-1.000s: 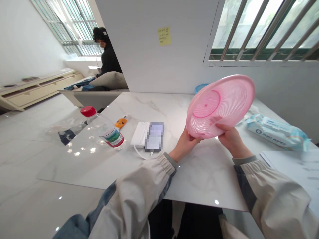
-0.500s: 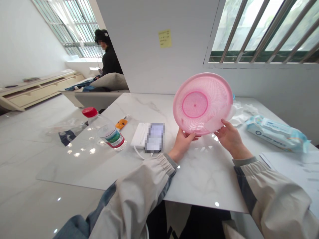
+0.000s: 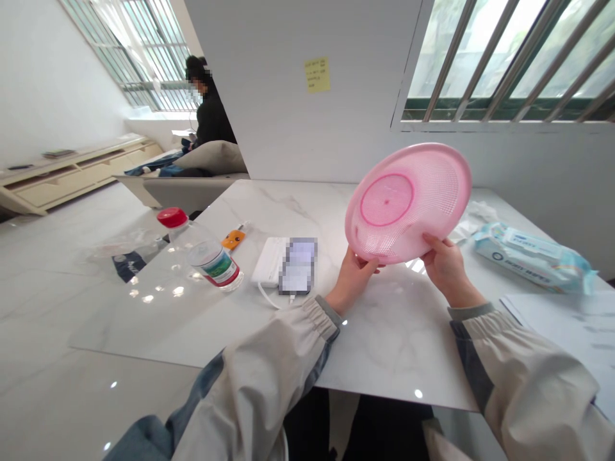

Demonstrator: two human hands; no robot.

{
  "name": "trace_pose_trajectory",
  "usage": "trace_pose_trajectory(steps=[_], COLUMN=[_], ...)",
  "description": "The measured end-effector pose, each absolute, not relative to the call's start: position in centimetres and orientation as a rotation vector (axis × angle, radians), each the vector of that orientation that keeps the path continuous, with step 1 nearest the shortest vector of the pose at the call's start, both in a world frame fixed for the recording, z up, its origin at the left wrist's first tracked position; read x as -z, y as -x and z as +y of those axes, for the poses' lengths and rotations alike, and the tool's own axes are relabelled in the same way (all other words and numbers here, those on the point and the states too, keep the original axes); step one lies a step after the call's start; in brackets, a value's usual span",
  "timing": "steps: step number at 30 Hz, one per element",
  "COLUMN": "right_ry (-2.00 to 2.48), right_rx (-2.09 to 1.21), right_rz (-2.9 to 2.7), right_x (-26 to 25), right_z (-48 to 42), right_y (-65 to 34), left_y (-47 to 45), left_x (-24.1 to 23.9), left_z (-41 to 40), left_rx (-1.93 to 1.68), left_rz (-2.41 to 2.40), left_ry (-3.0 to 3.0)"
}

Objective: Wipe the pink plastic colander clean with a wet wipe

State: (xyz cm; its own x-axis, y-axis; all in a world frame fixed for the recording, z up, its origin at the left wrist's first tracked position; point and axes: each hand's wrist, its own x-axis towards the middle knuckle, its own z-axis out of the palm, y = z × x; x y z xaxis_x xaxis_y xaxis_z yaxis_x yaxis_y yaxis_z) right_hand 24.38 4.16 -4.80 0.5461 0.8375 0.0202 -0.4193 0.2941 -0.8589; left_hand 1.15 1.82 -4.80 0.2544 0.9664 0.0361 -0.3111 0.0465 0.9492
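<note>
Pink mesh basket (image 3: pixel 435 186), round, tilted, darker ring inside

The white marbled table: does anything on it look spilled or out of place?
Only the crumpled white tissue-like scraps look untidy, lying beyond the pale-blue plastic wipes pack at right. No spill shows, though the round pink mesh basket hides part of it.

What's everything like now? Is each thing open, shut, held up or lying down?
Pink basket: held up, tilted
Left hand: gripping its rim
Right hand: gripping it too
Bottle: standing, red cap on
Phone: screen lit, cable plugged in
Wipes pack: lying down
Yellow note: stuck to wall
</note>
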Motion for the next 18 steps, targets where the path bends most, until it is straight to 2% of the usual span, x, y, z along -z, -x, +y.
trace_pose_trajectory(steps=[18], right_ry=[0.918], right_rx=[-0.892], right_rz=[-0.502], right_x=[5.25], right_z=[4.37], right_y=[-24.55], left_y=[-0.74], left_x=[4.33], left_z=[1.35], left_rx=[-1.052], left_rz=[0.621], left_ry=[-1.204])
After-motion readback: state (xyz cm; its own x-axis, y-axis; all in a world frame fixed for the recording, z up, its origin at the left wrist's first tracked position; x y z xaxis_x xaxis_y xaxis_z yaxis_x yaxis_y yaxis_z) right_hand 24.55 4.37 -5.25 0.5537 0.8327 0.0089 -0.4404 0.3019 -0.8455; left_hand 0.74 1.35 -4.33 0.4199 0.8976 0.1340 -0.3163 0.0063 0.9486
